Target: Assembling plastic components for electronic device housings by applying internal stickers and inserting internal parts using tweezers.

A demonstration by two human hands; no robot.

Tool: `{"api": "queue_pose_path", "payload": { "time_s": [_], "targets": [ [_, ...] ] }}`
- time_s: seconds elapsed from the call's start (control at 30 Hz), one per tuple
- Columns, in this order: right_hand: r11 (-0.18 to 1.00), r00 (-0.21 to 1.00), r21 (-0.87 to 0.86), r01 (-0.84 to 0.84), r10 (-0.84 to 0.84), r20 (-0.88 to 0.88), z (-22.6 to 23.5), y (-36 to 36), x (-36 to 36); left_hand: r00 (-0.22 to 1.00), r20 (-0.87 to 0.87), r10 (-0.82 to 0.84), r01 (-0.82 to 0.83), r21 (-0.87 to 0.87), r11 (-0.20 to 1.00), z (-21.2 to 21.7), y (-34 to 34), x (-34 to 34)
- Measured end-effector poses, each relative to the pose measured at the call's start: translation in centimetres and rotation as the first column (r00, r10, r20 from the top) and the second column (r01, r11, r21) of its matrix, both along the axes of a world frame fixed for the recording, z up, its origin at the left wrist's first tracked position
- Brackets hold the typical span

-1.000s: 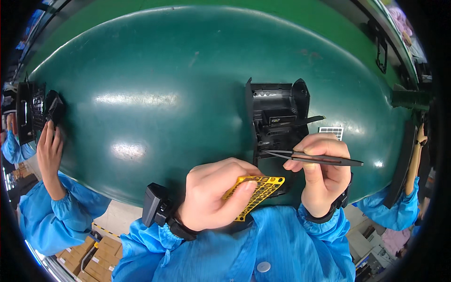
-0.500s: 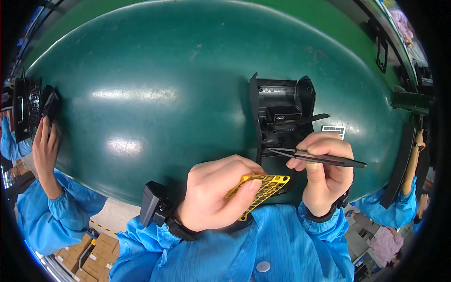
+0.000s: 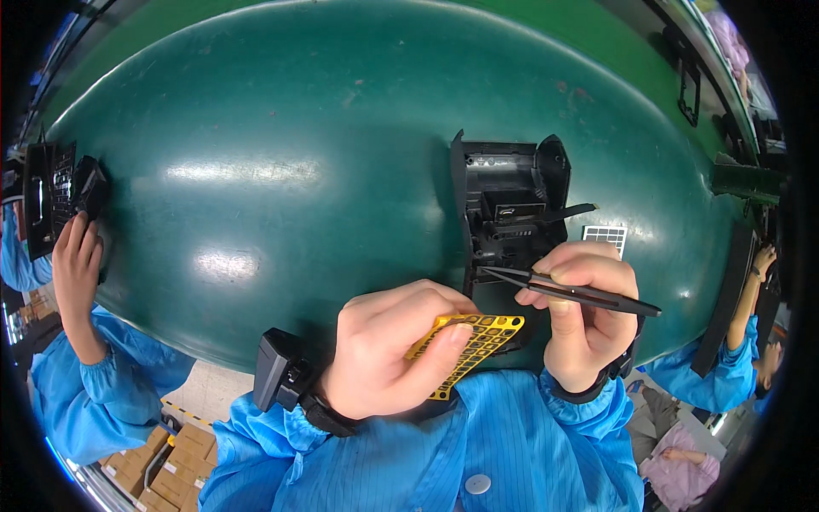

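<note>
My left hand [image 3: 397, 350] pinches a yellow sheet [image 3: 478, 346] marked with a grid of small dark shapes, thumb on top. In my right hand [image 3: 589, 299] is a pair of black tweezers [image 3: 589, 294], held level with the tips pointing left. Those tips are slightly apart and show nothing between them. They hover by the lower left of a black plastic housing [image 3: 512, 183], which lies with its hollow inside facing up. Both wrists wear black straps, and a black box-shaped device [image 3: 281, 371] sits on the left one.
A white gridded sheet [image 3: 606, 237] lies right of the housing on the green table [image 3: 256, 111]. At far left a co-worker's hand [image 3: 78, 264] touches a black part [image 3: 90, 188]. Another co-worker's arm [image 3: 744, 299] is at far right, beside a long black piece [image 3: 725, 299].
My right hand and the tweezers have shifted slightly left, and the tweezers' rear end has dipped. My left hand has barely moved. At far left, the co-worker's hand has shifted a little.
</note>
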State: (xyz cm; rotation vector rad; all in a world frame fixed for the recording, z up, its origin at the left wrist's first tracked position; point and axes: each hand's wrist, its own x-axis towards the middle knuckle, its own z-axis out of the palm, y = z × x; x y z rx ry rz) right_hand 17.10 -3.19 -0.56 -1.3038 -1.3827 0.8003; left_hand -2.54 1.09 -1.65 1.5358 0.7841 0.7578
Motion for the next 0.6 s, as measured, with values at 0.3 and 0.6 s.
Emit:
{"api": "queue_pose_path", "payload": {
  "time_s": [0.3,0.6],
  "targets": [
    [1.000,0.998,0.009,-0.022,0.022,0.053,0.0,-0.2,0.2,1.000,-0.002,0.012,-0.012,-0.033,0.999,0.3,-0.1,0.0],
    [0.992,0.889,-0.091,0.082,-0.114,-0.443,1.8,-1.0,-0.7,0.999,-0.024,0.026,-0.027,-0.021,0.999,0.4,-0.1,0.1]
  ]
}}
